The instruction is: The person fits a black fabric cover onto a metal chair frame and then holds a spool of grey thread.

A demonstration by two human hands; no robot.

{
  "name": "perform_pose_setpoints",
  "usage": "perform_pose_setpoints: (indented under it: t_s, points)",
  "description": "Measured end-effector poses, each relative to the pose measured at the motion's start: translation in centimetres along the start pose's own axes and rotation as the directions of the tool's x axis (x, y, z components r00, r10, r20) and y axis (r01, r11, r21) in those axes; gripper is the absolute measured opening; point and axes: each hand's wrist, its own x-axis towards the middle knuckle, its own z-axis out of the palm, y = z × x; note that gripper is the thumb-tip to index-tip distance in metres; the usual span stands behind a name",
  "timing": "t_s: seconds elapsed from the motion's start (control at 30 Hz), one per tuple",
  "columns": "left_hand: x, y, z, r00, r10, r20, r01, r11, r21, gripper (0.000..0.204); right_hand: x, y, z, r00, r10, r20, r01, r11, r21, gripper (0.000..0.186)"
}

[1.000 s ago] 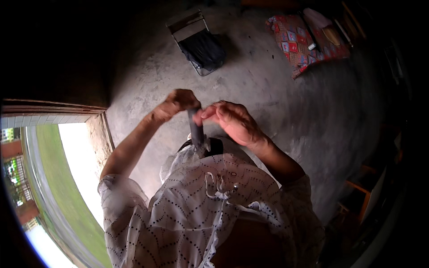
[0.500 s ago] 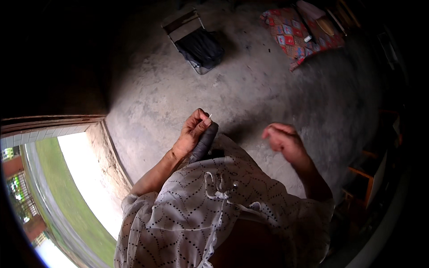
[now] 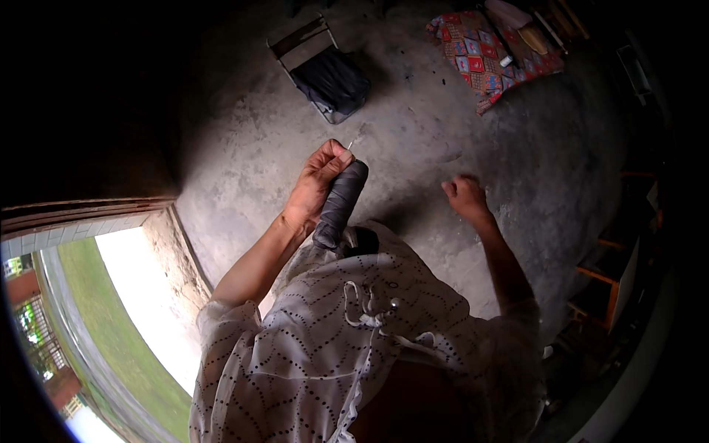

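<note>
My left hand [image 3: 319, 177] is closed in a pinch, holding a thin pale needle-like stick [image 3: 350, 145] whose tip pokes up past the thumb. Right beside that hand's thumb lies a long dark grey roll-like shape [image 3: 341, 203] with a creased, cloth-like surface. Whether the hand also grips this roll, and what the roll is, I cannot tell. Out to the right, apart from the left hand, my right hand [image 3: 467, 198] has its fingers curled closed above the floor. Anything pinched in it is hidden or too small to see.
A folding chair [image 3: 301, 40] with dark cloth [image 3: 332, 77] on its seat stands on the concrete floor [image 3: 413, 118] ahead. Far right, a red patterned cloth [image 3: 484, 63] has items on it. Wooden-framed furniture [image 3: 613, 295] stands right; a doorway sill [image 3: 173, 244] lies left.
My left hand has moved up and away from my body with the stick, and more of the grey roll shows. My right hand has also moved farther out, its fingers closed.
</note>
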Motion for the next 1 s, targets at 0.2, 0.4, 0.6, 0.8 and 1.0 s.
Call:
perform_pose_setpoints:
  t_s: [0.2,0.4,0.6,0.8,1.0]
  points:
    - [0.2,0.4,0.9,0.996,0.061,0.067,-0.066,0.995,0.072,0.009,-1.4,-13.0,-1.6,0.720,-0.673,-0.169,0.200,-0.031,0.979,0.035]
    - [-1.1,2.7,0.2,0.992,0.114,0.044,-0.111,0.992,-0.067,0.007,-3.3,-13.8,-5.7,0.568,-0.822,0.024,0.264,0.210,0.941,0.024]
    - [-1.9,2.6,-0.4,0.994,0.066,0.082,-0.061,0.996,-0.058,0.008,-3.6,-13.6,-6.5,0.637,-0.723,-0.267,0.123,-0.246,0.961,0.020]
    - [-3.1,0.8,0.0,0.993,0.024,0.115,-0.023,1.000,-0.010,0.009,-6.1,-17.1,-7.2,0.656,-0.747,-0.107,-0.336,-0.417,0.845,0.033]
    - [-5.0,-1.3,1.7,0.967,-0.127,0.222,0.130,0.992,0.001,0.007,-8.6,-12.8,-8.0,0.751,-0.617,0.235,-0.143,0.196,0.970,0.024]
